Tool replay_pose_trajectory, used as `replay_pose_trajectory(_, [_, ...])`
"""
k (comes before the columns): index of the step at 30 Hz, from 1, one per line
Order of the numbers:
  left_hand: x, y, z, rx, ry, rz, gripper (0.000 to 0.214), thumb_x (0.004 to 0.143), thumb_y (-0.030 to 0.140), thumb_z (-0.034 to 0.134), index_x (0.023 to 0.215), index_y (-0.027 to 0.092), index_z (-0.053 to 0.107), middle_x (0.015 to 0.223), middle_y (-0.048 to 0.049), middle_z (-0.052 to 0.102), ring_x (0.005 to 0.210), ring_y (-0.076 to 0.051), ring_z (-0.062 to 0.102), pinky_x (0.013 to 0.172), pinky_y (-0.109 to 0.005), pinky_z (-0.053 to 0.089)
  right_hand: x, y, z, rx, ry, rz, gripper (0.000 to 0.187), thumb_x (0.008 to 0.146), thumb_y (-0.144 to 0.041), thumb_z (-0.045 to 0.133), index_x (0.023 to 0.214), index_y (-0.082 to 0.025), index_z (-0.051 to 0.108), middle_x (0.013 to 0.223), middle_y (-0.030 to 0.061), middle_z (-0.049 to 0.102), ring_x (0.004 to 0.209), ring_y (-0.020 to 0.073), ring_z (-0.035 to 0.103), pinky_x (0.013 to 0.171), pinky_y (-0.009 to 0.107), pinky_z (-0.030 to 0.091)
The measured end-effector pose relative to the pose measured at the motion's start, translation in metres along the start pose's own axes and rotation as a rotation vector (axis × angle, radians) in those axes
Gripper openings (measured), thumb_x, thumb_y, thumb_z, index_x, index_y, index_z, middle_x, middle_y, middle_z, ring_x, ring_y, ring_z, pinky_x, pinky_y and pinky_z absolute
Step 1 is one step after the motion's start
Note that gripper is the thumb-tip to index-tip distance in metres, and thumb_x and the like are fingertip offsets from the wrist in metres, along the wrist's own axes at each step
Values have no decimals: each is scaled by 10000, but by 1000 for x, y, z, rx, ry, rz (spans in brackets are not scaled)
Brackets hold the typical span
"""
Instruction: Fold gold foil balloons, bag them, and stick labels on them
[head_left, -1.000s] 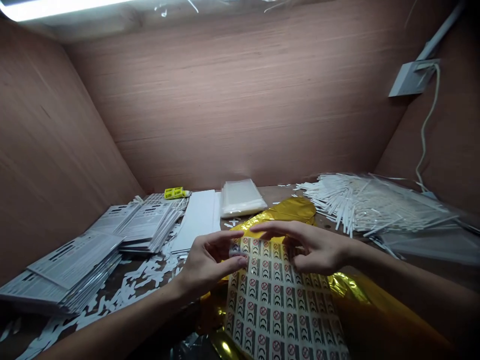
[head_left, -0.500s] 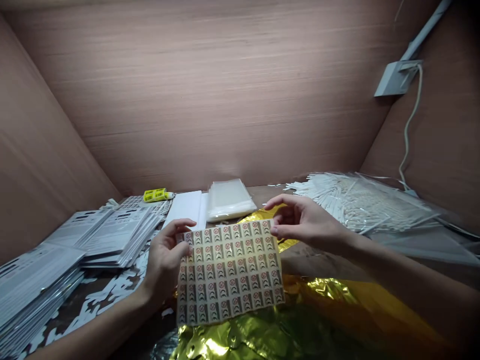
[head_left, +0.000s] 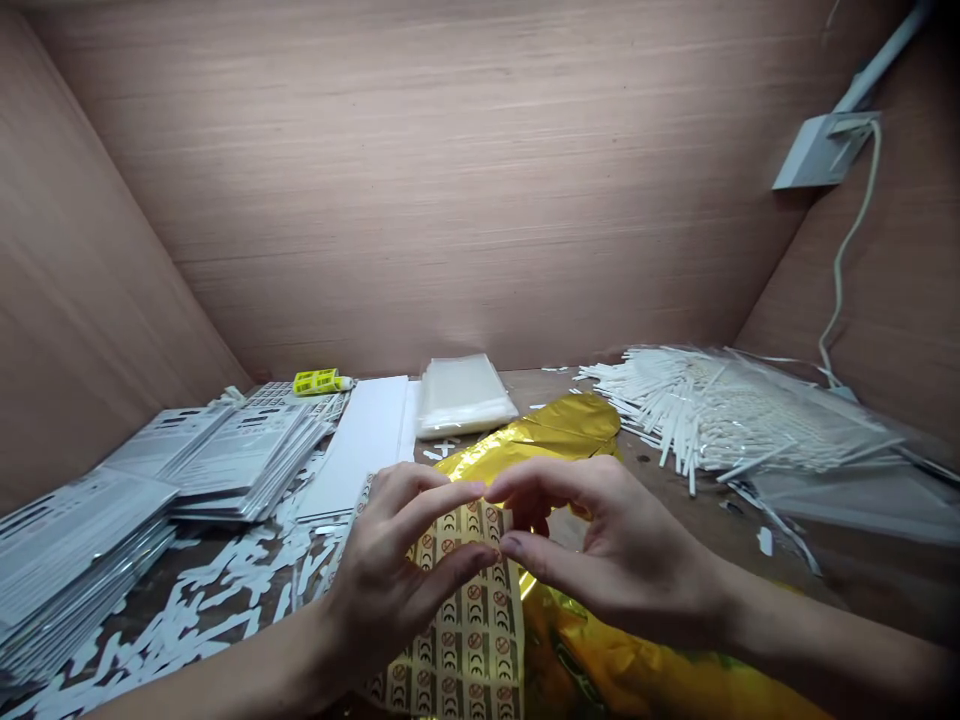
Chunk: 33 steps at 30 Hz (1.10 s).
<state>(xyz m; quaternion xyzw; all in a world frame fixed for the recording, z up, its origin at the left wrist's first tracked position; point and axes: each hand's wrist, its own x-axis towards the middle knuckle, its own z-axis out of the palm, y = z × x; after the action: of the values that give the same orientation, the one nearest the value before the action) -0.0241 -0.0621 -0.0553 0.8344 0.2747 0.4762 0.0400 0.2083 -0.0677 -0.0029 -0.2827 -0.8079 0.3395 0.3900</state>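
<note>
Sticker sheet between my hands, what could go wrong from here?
The sticker sheet might crease or tear near its upper right corner, where the fingertips of the left hand and right hand come close together. If a sticker comes loose, it could cling to the gold foil beside the sheet. Loose white scraps lie on the left, so a dropped sticker might pick those up.

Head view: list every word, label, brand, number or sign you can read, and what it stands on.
"CE": repeated in rows on the sticker sheet, alongside red prohibition signs; the pictograms inside are too small to read.
Stacked printed cards: print too small to read.
Yellow-labelled tube: black print, too blurred to read.
</note>
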Motion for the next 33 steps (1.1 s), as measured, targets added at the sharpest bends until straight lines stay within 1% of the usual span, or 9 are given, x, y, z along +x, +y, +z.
replay_pose_trajectory(2, [0,0,-2,-21,15,-45,453,892,267,770,1317,359,643,966,-58,688,867,-235,655,726,-393,577,-1,1,3,14,-3,14,262,871,-162,696,1127,-217,713,798,-5,695,712,135,630,656,270,524])
replay_pose_trajectory(4, [3,2,-6,-87,-2,-135,341,885,258,775,1208,327,691,931,-51,691,829,-220,658,706,-372,574,-2,2,6,66,23,55,295,885,-182,698,1177,-218,673,799,-6,693,712,136,631,651,269,525])
replay_pose_trajectory(7, [14,8,-13,-249,-47,-270,138,861,249,796,966,255,706,919,-46,696,842,-207,672,737,-354,583,-2,-1,7,107,73,98,266,901,-201,701,1159,-218,641,802,-8,685,722,133,633,651,259,524])
replay_pose_trajectory(9, [20,13,-16,-357,-73,-295,92,870,236,785,904,230,699,919,-48,712,863,-204,685,771,-352,593,-2,-6,8,79,86,72,208,908,-194,692,1111,-218,652,797,-12,679,723,127,632,651,252,521])
replay_pose_trajectory(12, [26,20,-19,-438,-94,-285,55,895,179,754,936,209,733,910,-45,750,844,-186,707,785,-328,596,-3,-12,8,-1,103,-24,198,911,-148,662,1097,-216,662,779,-25,673,701,114,626,646,243,514])
replay_pose_trajectory(17, [26,29,-22,-453,-131,-303,76,905,118,730,933,186,752,869,-16,769,781,-134,711,751,-250,575,-6,-15,11,-164,187,-222,226,883,-112,678,1095,-186,687,794,-31,693,691,91,638,669,219,513])
replay_pose_trajectory(22, [26,33,-25,-422,-144,-281,110,888,99,741,952,188,749,898,-8,780,800,-125,725,760,-228,580,-5,-13,12,-225,208,-222,123,909,-172,716,1032,-179,710,766,-46,702,661,64,647,647,179,497])
replay_pose_trajectory(27, [27,35,-26,-392,-100,-267,87,888,98,727,932,172,740,860,-8,779,771,-118,730,735,-210,583,-5,-10,13,-273,248,-252,282,880,-131,740,1153,-169,682,772,-62,705,665,54,658,674,172,493])
replay_pose_trajectory(33, [29,37,-29,-386,-104,-230,100,878,81,729,925,166,751,862,-11,788,764,-109,734,735,-195,590,-5,-11,15,-245,235,-299,171,900,-125,716,1068,-152,720,801,-34,722,698,56,663,681,160,503])
